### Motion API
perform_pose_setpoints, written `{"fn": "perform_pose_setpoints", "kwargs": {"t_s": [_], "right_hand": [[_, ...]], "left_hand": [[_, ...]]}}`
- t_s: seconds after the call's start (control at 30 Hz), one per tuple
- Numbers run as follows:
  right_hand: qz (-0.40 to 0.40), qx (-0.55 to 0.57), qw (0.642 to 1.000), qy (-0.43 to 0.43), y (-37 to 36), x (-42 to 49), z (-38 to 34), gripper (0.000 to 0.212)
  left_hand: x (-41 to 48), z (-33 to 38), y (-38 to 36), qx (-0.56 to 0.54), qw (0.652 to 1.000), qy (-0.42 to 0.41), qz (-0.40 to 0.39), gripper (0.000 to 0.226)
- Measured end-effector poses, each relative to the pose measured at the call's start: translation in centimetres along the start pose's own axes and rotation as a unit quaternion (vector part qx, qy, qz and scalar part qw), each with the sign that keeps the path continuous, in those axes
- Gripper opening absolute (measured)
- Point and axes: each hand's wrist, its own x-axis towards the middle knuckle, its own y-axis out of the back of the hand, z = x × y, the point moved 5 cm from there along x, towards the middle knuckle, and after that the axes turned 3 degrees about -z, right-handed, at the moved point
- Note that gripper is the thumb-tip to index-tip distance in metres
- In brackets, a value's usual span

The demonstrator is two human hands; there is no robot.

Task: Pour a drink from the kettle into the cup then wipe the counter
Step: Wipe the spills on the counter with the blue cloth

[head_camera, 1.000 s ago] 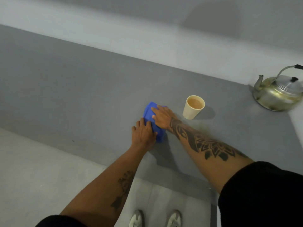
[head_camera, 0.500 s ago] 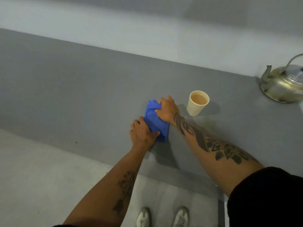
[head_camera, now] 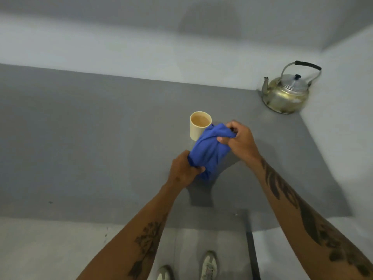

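Note:
A blue cloth (head_camera: 207, 150) is bunched up and held above the grey counter (head_camera: 90, 142) between both hands. My left hand (head_camera: 182, 171) grips its near lower end. My right hand (head_camera: 239, 141) grips its far upper end. A cream cup (head_camera: 198, 127) full of a light brown drink stands upright just behind the cloth, partly covered by it. A worn metal kettle (head_camera: 286, 93) with a black-topped lid and raised handle sits in the counter's far right corner.
Pale walls (head_camera: 141, 47) border the counter at the back and on the right. The counter's front edge runs below my forearms, with the floor and my two shoes (head_camera: 207, 265) beneath it.
Both hands pressed the cloth flat on the counter before; now they have lifted it off the surface, bunched between them. The view has shifted, with cup and kettle more central.

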Motion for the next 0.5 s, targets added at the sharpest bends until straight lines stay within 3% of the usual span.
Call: {"fn": "perform_pose_setpoints", "kwargs": {"t_s": [0.13,0.33,0.5], "right_hand": [[0.044,-0.069,0.995,-0.048,5.4,1.5,3.7,0.021],[0.024,-0.160,0.986,-0.051,7.1,3.9,7.9,0.021],[0.008,-0.339,0.941,-0.020,3.3,1.5,12.3,0.059]], "left_hand": [[0.6,3.9,-7.0,-0.051,0.996,0.006,-0.070,0.053],[1.5,6.4,-12.8,-0.069,0.992,0.039,-0.099,0.051],[0.8,3.9,-8.2,0.105,0.986,-0.125,0.042,0.040]]}}
